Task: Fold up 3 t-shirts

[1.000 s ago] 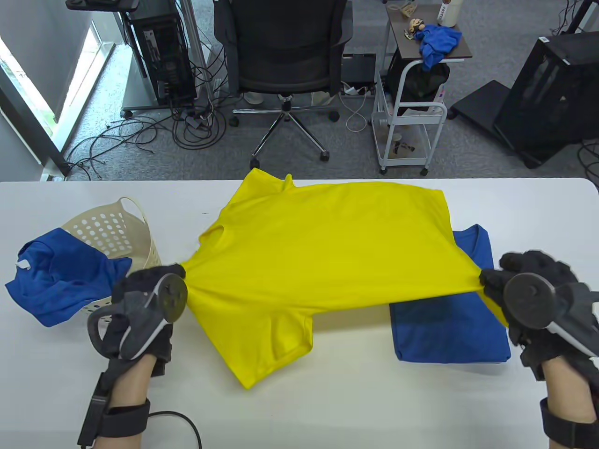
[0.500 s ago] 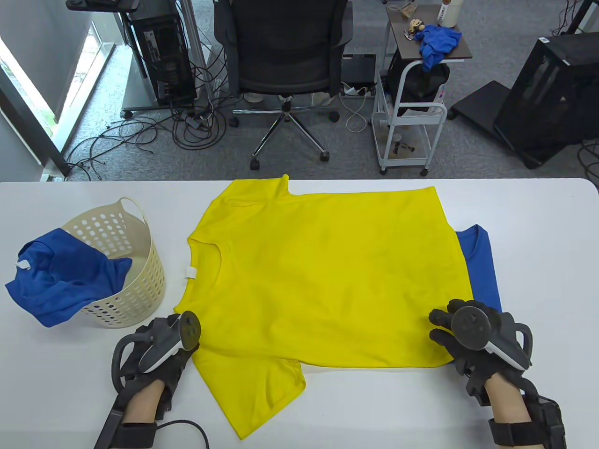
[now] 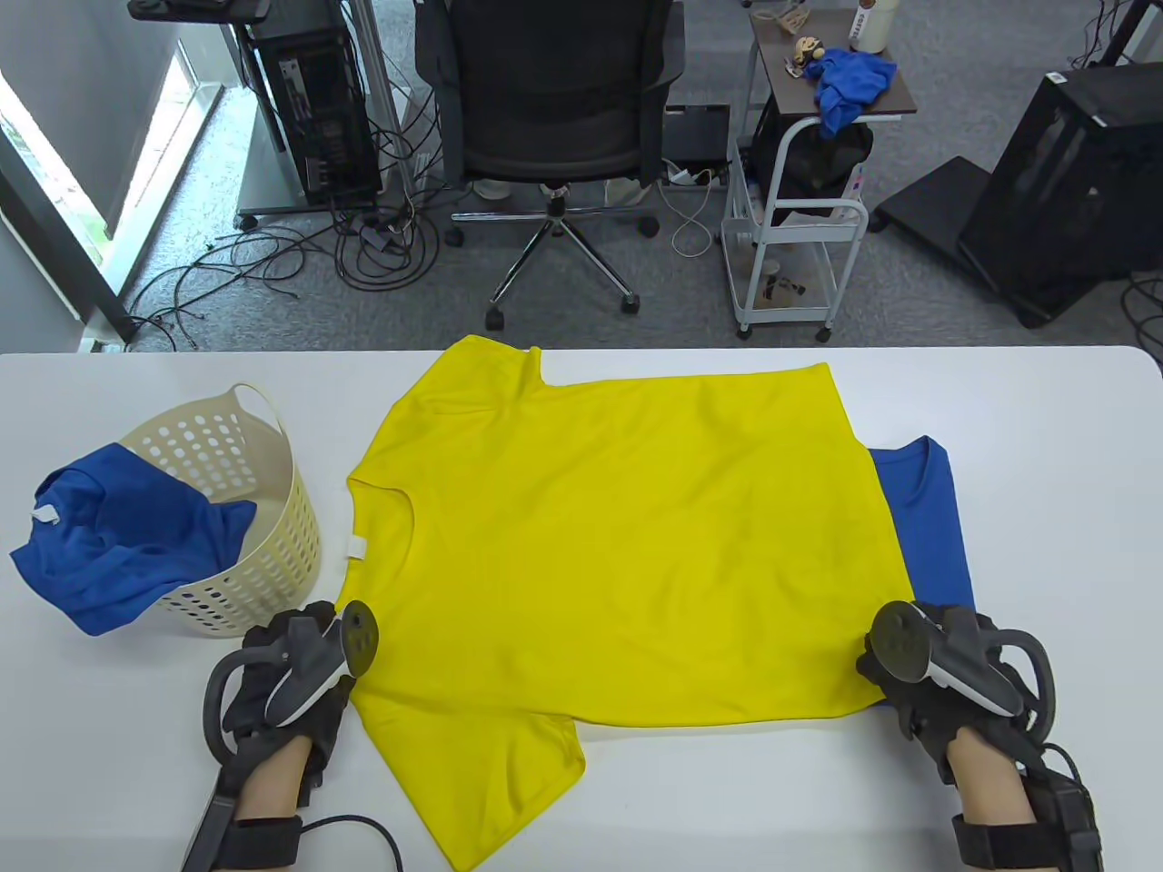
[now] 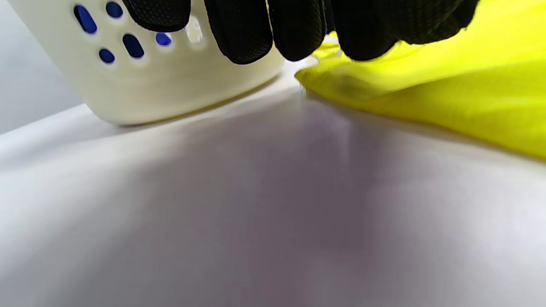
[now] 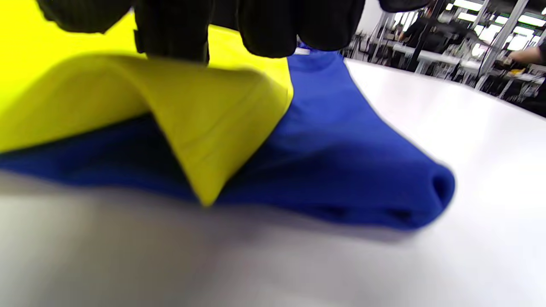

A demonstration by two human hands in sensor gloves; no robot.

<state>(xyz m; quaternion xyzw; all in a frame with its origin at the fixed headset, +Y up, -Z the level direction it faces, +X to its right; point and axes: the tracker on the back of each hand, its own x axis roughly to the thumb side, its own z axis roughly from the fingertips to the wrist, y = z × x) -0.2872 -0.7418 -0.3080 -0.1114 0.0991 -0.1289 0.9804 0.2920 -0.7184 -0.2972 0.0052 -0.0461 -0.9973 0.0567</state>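
Since a second ago you've dropped the yellow t-shirt (image 3: 618, 536) from stretched in the air to flat on the desk, then slid it a little toward the left edge. It now lies spread sideways, collar toward the cream laundry basket (image 3: 241, 518), hem overlapping the folded blue t-shirt (image 3: 927, 518) on the right. My read: layout is done and folding can start.

Your left hand (image 3: 291, 677) pinches the near shoulder corner; in the left wrist view the fingertips (image 4: 367, 34) sit right on the fabric edge, just beside the basket base. Your right hand (image 3: 945, 681) grips the near hem corner, which the right wrist view shows lifted in a small hump over the blue shirt. Both grips are at the shirt's near edge, with the body lying toward the far edge.

A third, unfolded blue t-shirt (image 3: 118, 545) hangs out of the basket.
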